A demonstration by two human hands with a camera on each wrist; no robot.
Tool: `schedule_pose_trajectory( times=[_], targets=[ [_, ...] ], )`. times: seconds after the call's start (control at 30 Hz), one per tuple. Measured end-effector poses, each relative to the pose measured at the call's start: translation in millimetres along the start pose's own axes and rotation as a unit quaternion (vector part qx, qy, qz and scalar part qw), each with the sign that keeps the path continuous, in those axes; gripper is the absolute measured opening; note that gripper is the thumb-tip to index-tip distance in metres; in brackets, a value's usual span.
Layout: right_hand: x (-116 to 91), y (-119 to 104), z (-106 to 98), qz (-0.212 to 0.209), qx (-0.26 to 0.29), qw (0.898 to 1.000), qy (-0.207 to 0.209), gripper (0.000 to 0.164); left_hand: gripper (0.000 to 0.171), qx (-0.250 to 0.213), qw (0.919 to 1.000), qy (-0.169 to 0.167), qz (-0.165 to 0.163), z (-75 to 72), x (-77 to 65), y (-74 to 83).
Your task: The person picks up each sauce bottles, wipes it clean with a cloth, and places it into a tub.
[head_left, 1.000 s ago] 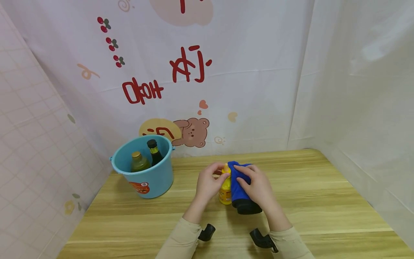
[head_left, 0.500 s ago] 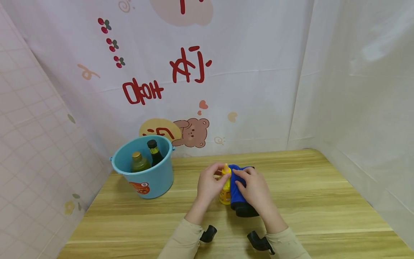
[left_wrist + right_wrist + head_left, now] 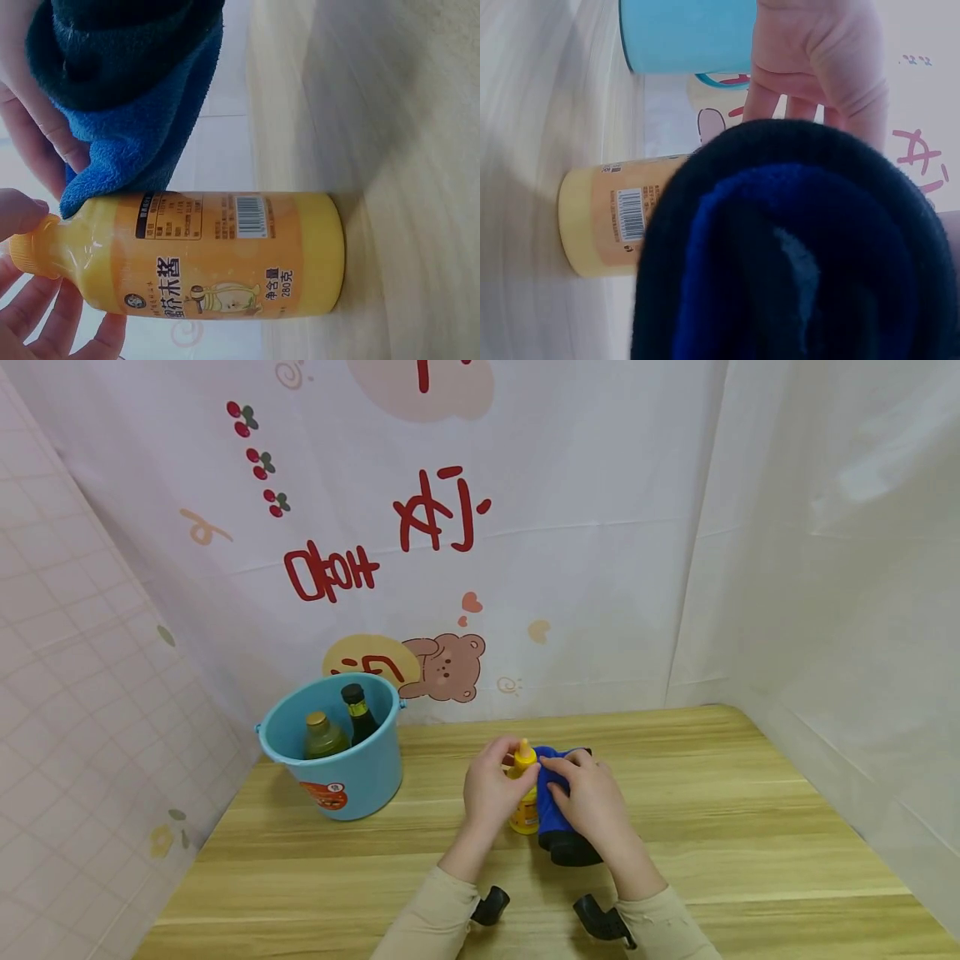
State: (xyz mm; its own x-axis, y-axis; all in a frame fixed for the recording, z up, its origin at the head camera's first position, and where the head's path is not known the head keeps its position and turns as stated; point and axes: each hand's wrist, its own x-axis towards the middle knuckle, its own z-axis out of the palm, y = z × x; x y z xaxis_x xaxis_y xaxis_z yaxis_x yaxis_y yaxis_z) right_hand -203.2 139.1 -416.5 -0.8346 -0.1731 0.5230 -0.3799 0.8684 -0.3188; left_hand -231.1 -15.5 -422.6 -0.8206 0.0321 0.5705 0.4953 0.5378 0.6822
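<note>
A yellow squeeze bottle of mustard sauce (image 3: 225, 255) stands upright on the wooden table, its pointed cap uppermost. My left hand (image 3: 489, 787) holds it around the neck just below the cap, thumb and fingers on opposite sides. In my right hand (image 3: 597, 797) is a folded blue towel (image 3: 552, 806) with a black border, pinched between thumb and fingers. The towel lies along the bottle's right side, and in the left wrist view it meets the bottle's shoulder. From the right wrist, the towel's rolled black edge (image 3: 795, 139) covers much of the bottle and the right fingers.
A light blue bucket (image 3: 367, 781) stands at the back left of the wooden table (image 3: 720, 827). Inside it are a bottle with a gold cap (image 3: 324, 739) and a dark bottle with a black cap (image 3: 358, 714). A printed white curtain (image 3: 600, 568) hangs behind.
My right hand and the towel have come slightly down along the bottle, toward me. The left hand has shifted a little to the right, still gripping the neck.
</note>
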Motion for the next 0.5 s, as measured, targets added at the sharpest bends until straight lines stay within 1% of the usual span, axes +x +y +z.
schedule_pose_trajectory(
  times=[0.17,0.27,0.37,0.5],
  targets=[
    [1,4,0,0.020,0.031,0.999,-0.017,0.032,0.028,0.007,1.0000,0.004,0.001,0.6,0.8,0.7],
    [1,8,1,0.034,0.053,0.997,-0.036,0.032,0.028,0.009,0.9999,0.002,-0.003,-0.4,1.1,1.8],
    [2,13,3,0.058,0.067,0.993,-0.072,0.031,0.027,0.011,0.9999,0.001,-0.008,-1.0,1.3,2.9],
    [1,22,11,0.095,0.091,0.982,-0.135,0.030,0.027,0.011,0.9999,0.001,-0.010,-1.2,1.7,3.8]
  ],
)
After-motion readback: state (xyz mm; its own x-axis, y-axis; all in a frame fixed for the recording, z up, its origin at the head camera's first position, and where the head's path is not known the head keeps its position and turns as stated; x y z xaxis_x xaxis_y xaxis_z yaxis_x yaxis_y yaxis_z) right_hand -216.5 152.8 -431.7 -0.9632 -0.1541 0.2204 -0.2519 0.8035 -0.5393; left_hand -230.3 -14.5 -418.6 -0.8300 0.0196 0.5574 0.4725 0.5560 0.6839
